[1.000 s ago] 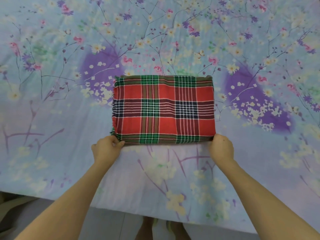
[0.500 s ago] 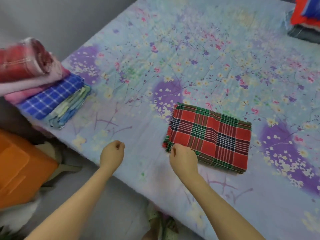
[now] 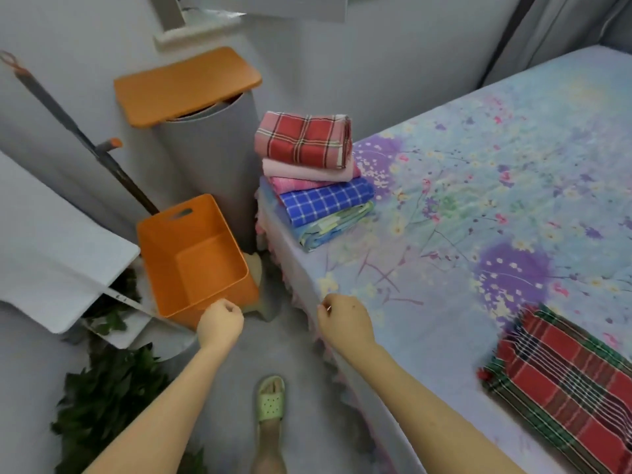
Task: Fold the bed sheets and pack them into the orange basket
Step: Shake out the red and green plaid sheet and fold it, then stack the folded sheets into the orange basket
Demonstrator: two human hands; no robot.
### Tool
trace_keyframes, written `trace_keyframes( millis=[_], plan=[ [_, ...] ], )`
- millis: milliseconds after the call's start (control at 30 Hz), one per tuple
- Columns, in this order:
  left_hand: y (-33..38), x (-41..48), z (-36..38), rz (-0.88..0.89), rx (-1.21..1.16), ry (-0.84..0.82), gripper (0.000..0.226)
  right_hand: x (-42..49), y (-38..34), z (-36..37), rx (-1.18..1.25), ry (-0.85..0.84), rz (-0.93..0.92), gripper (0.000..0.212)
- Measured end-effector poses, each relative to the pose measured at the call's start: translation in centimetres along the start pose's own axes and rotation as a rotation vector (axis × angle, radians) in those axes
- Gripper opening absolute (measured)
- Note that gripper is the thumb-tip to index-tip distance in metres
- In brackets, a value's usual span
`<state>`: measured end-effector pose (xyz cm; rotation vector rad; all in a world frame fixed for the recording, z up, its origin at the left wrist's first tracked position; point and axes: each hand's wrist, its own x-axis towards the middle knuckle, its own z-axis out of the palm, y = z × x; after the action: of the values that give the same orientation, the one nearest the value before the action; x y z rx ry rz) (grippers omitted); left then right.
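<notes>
The empty orange basket stands on the floor at the bed's near corner. On that corner lies a stack of several folded sheets, a red checked one on top. A folded red-and-green plaid sheet lies alone at the bed's front edge, far right. My left hand hovers by the basket's near rim, fingers curled, holding nothing. My right hand is at the bed's edge, also curled and empty, well left of the plaid sheet.
The flowered bed fills the right side. A grey bin with an orange lid stands behind the basket, with a mop handle leaning beside it. A white board and green leaves lie left. My slippered foot is below.
Both hands let go of the plaid sheet and swung left. My view turned left too, bringing the basket, the bin and the sheet stack into sight.
</notes>
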<state>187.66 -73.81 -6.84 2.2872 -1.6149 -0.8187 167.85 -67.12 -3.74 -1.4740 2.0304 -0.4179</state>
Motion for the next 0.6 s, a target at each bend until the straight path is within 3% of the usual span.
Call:
trace_keyframes(
  millis=[133,267,433,600],
  plan=[
    [-5.2,8.3,-0.9,-0.187,-0.037,-0.025,0.029,6.3,-5.4,6.1,0.025,-0.088,0.006,0.027],
    [-9.8,19.0,-0.4,-0.287,0.046,-0.076,0.022,15.6,-10.6,14.5,0.042,-0.154,0.097,0.027],
    [-15.5,28.3,0.5,-0.407,0.046,0.024,0.037,25.8,-12.5,23.4,-0.028,-0.221,0.26,0.031],
    [-20.9,33.7,2.8,-0.682,-0.138,0.054,0.038,32.8,-10.8,28.8,-0.159,-0.345,0.333,0.045]
  ],
)
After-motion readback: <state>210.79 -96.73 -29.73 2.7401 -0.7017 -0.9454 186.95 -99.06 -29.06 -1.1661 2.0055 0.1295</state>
